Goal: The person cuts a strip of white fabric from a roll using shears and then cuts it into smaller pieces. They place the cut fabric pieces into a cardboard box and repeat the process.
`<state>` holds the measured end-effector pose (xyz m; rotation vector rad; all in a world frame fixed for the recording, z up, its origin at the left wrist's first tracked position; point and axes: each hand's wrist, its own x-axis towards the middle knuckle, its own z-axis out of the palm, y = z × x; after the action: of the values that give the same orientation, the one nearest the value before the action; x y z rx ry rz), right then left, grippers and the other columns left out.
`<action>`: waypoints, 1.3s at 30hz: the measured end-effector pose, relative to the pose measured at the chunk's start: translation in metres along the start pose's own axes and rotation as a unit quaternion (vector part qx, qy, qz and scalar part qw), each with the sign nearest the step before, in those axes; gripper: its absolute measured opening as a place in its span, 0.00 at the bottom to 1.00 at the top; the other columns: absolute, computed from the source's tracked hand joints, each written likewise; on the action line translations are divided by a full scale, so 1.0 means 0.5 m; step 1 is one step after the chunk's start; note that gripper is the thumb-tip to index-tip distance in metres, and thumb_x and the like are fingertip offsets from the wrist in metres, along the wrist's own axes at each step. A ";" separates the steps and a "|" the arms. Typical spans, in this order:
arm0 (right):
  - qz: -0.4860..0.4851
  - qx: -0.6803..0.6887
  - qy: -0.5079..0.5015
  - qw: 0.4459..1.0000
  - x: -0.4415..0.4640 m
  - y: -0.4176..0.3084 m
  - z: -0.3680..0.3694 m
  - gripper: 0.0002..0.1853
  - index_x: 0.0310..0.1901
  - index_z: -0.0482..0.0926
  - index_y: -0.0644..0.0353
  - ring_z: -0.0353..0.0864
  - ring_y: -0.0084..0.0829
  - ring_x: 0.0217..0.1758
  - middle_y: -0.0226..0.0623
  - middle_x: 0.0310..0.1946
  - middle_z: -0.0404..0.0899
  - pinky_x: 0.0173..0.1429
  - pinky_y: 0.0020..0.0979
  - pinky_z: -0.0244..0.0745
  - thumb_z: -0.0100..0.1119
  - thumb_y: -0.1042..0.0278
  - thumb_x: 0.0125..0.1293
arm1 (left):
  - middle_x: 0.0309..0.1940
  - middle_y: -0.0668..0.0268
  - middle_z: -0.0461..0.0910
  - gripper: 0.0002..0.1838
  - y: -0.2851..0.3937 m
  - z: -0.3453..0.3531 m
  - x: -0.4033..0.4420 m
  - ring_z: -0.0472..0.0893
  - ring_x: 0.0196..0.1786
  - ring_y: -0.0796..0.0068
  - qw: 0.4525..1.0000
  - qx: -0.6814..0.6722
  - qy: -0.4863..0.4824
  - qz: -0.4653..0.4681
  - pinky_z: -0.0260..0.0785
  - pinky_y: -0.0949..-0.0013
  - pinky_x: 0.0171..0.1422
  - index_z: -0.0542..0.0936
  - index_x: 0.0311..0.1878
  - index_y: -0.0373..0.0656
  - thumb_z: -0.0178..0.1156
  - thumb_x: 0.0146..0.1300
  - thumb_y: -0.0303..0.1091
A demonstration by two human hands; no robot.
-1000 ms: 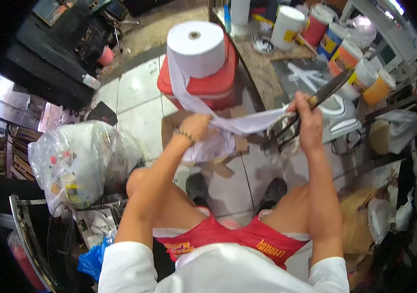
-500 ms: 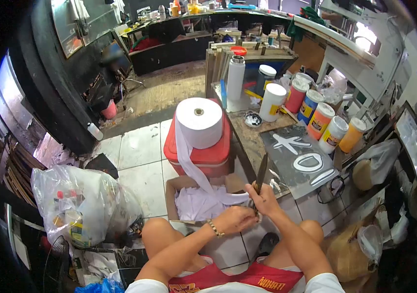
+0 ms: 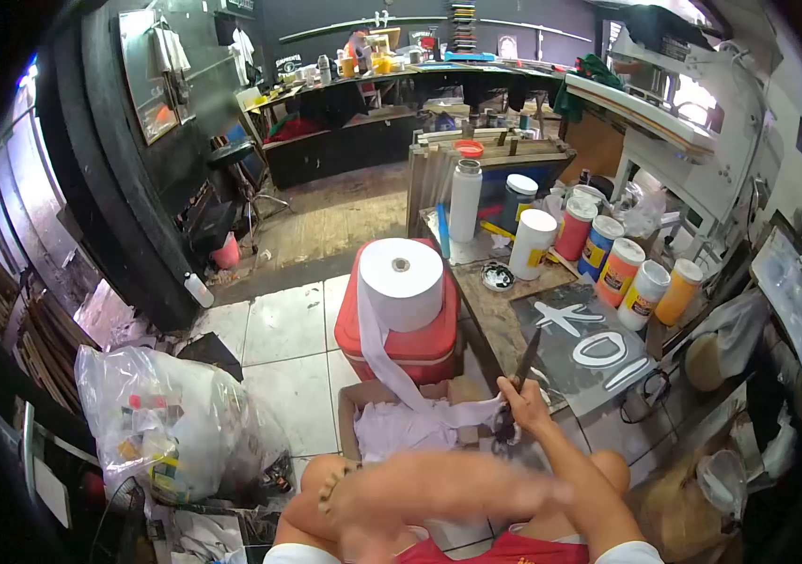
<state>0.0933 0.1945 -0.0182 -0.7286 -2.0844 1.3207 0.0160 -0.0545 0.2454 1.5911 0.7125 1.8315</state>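
My right hand (image 3: 527,406) is closed around dark scissors (image 3: 530,353), blades pointing up and the handle loops below my fingers. A white strip (image 3: 474,412) runs from the big white roll (image 3: 401,280) down over the cardboard box (image 3: 349,434), its end reaching my right hand; whether my fingers pinch it I cannot make out. Folded white strip material (image 3: 406,429) fills the box. My left hand (image 3: 476,484), with a beaded bracelet at the wrist, is smeared by motion across my lap, so its fingers cannot be read.
The roll stands on a red cooler (image 3: 392,350). To the right, paint jars (image 3: 620,273) and a dark board with white lettering (image 3: 598,343) sit on a low table. A clear bag of rubbish (image 3: 171,423) is at left; a stool (image 3: 246,174) stands farther back.
My left hand has come away from the scissors and swept down across my lap. My right hand still grips the scissors. The view has tilted up, showing more of the back wall.
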 end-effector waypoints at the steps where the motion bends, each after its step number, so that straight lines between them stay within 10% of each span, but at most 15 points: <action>1: -0.001 0.001 0.004 1.000 -0.003 0.003 0.001 0.25 0.21 0.75 0.65 0.73 0.24 0.21 0.35 0.15 0.74 0.29 0.33 0.66 0.57 0.53 0.70 | 0.48 0.43 0.76 0.31 0.005 0.011 -0.003 0.78 0.48 0.53 0.991 -0.101 -0.063 0.066 0.71 0.53 0.53 0.76 0.50 0.26 0.48 0.70 0.53; 3: 0.003 0.015 0.008 1.000 0.002 0.009 0.001 0.23 0.21 0.75 0.65 0.72 0.23 0.22 0.33 0.15 0.72 0.29 0.32 0.64 0.57 0.55 0.70 | 0.64 0.20 0.60 0.61 0.006 0.023 -0.020 0.69 0.68 0.36 0.920 -0.294 -0.169 0.197 0.66 0.39 0.67 0.63 0.67 0.19 0.46 0.58 0.80; 7: -0.001 -0.015 0.004 1.000 -0.006 0.001 0.013 0.24 0.21 0.75 0.66 0.72 0.24 0.21 0.33 0.14 0.72 0.28 0.31 0.64 0.57 0.55 0.71 | 0.59 0.21 0.67 0.62 0.012 -0.003 -0.050 0.72 0.64 0.31 0.920 -0.309 -0.193 0.142 0.68 0.43 0.66 0.67 0.64 0.16 0.41 0.60 0.81; 10: 0.023 0.010 0.007 1.000 -0.002 0.026 0.020 0.24 0.21 0.75 0.66 0.71 0.24 0.21 0.33 0.14 0.71 0.28 0.32 0.64 0.57 0.56 0.71 | 0.56 0.24 0.71 0.59 0.010 0.011 -0.052 0.76 0.58 0.31 0.934 -0.336 -0.069 0.097 0.72 0.44 0.60 0.73 0.58 0.15 0.39 0.62 0.79; 12: 0.011 -0.009 0.018 1.000 -0.001 0.024 0.016 0.24 0.21 0.75 0.66 0.71 0.23 0.21 0.33 0.14 0.71 0.28 0.32 0.64 0.57 0.56 0.70 | 0.50 0.28 0.75 0.55 -0.052 0.026 -0.017 0.81 0.50 0.36 0.889 -0.294 -0.019 0.351 0.78 0.48 0.51 0.77 0.52 0.17 0.43 0.64 0.76; 19: 0.033 -0.001 0.025 0.999 -0.004 0.024 0.019 0.21 0.22 0.76 0.63 0.72 0.23 0.23 0.30 0.16 0.73 0.31 0.31 0.67 0.58 0.57 0.70 | 0.39 0.41 0.80 0.40 -0.053 -0.007 -0.021 0.83 0.37 0.52 0.921 -0.295 -0.036 0.250 0.77 0.56 0.41 0.82 0.47 0.23 0.59 0.64 0.64; 24: 0.033 -0.015 -0.003 0.999 -0.002 0.026 0.016 0.22 0.21 0.74 0.60 0.72 0.22 0.24 0.30 0.17 0.73 0.32 0.30 0.66 0.57 0.56 0.71 | 0.10 0.61 0.73 0.27 0.020 0.105 -0.008 0.67 0.12 0.73 0.835 -0.346 0.386 0.187 0.59 0.68 0.27 0.83 0.15 0.37 0.63 0.67 0.47; 27: 0.020 -0.022 -0.004 1.000 -0.003 0.023 0.017 0.23 0.21 0.74 0.60 0.71 0.21 0.23 0.29 0.17 0.72 0.31 0.29 0.65 0.57 0.55 0.71 | 0.11 0.62 0.74 0.23 0.072 0.058 -0.029 0.67 0.13 0.74 0.866 -0.379 0.326 -0.008 0.60 0.67 0.27 0.84 0.18 0.37 0.66 0.65 0.44; 31: 0.011 -0.008 0.003 1.000 0.000 0.033 0.020 0.23 0.21 0.75 0.61 0.70 0.21 0.22 0.28 0.16 0.71 0.29 0.29 0.63 0.56 0.55 0.72 | 0.11 0.63 0.72 0.21 0.020 0.087 -0.010 0.65 0.12 0.74 0.818 -0.402 0.387 0.139 0.60 0.67 0.27 0.83 0.17 0.37 0.70 0.61 0.42; 34: 0.009 -0.038 0.010 0.999 -0.005 0.018 0.017 0.23 0.21 0.75 0.62 0.70 0.21 0.22 0.30 0.15 0.71 0.29 0.30 0.63 0.57 0.56 0.71 | 0.11 0.65 0.71 0.21 -0.029 0.038 0.002 0.64 0.15 0.74 0.891 -0.338 0.174 0.250 0.59 0.65 0.28 0.81 0.16 0.38 0.71 0.60 0.42; 39: -0.002 -0.023 0.008 1.000 -0.002 0.021 0.018 0.23 0.21 0.75 0.64 0.69 0.22 0.21 0.31 0.14 0.70 0.29 0.31 0.63 0.57 0.56 0.71 | 0.10 0.65 0.70 0.25 -0.005 0.066 -0.003 0.64 0.13 0.73 0.889 -0.357 0.227 0.173 0.59 0.64 0.28 0.77 0.14 0.38 0.65 0.64 0.43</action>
<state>0.0892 0.1921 -0.0310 -0.7522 -2.1096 1.2638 0.0489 -0.0537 0.2471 0.8360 -0.1133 2.3822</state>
